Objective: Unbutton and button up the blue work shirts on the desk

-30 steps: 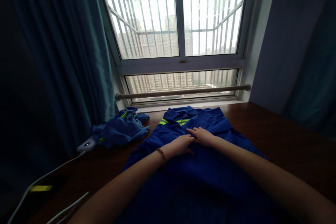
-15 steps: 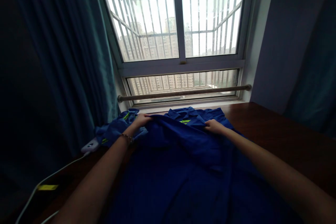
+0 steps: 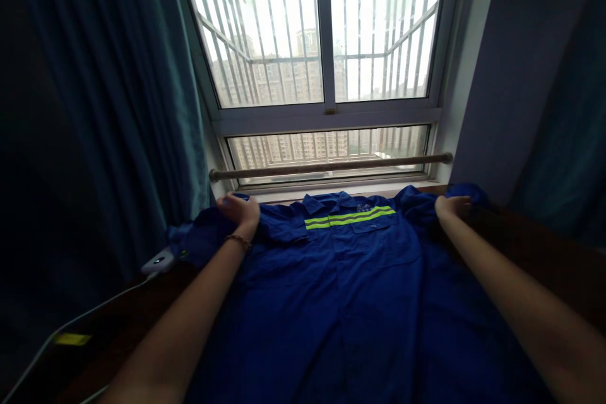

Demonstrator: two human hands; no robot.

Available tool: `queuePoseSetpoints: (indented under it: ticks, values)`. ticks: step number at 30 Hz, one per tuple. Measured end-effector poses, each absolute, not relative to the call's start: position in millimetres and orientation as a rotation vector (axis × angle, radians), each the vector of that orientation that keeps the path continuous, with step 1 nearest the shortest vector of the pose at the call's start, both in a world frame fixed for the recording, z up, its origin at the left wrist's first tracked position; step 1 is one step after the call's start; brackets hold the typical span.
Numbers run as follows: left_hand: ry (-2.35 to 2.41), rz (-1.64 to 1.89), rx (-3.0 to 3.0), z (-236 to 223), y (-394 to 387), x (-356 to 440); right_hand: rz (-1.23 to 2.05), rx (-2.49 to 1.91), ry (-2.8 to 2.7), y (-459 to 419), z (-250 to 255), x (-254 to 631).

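A blue work shirt (image 3: 350,290) with a yellow-green reflective chest stripe lies spread open, front up, on a dark wooden table (image 3: 534,246). My left hand (image 3: 240,209), with a bead bracelet on the wrist, grips the shirt's left shoulder near the window. My right hand (image 3: 452,205) grips the right shoulder or sleeve at the far right edge. Both arms reach out wide apart.
A second crumpled blue garment (image 3: 196,241) lies partly under the shirt at the left. A white charger block (image 3: 158,261) with a cable sits at the table's left edge. Teal curtains (image 3: 127,107) hang at the left; a barred window (image 3: 326,63) with a rail is straight ahead.
My hands moved from the shirt's middle out to its two shoulders and drew the folded shirt open. The chest stripe now shows in full.
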State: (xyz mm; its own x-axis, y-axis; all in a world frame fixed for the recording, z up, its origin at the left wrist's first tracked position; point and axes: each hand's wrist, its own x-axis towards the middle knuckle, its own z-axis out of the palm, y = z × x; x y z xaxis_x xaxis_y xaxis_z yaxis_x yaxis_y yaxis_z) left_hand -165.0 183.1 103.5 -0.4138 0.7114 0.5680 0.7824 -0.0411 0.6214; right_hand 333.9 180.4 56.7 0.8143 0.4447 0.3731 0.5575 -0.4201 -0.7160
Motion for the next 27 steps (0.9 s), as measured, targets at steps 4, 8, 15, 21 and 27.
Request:
queuePoseSetpoints:
  ticks: [4,8,15,21,27]
  values:
    - [-1.972,-1.057,-2.167,59,211,-77,-0.264,-2.045,-0.957,192,36,256]
    - [-2.053,-0.853,-2.304,9,224,-15,-0.401,-1.858,-1.741,194,13,183]
    - [-2.027,-0.838,-2.424,-20,242,-4,-0.058,-1.757,-2.181,219,-21,153]
    - [-1.658,-1.061,-2.723,-23,249,0,-0.026,-1.669,-2.179,228,-30,160]
    - [-1.574,-0.993,-2.671,-25,242,11,-0.021,-1.630,-2.153,229,-33,158]
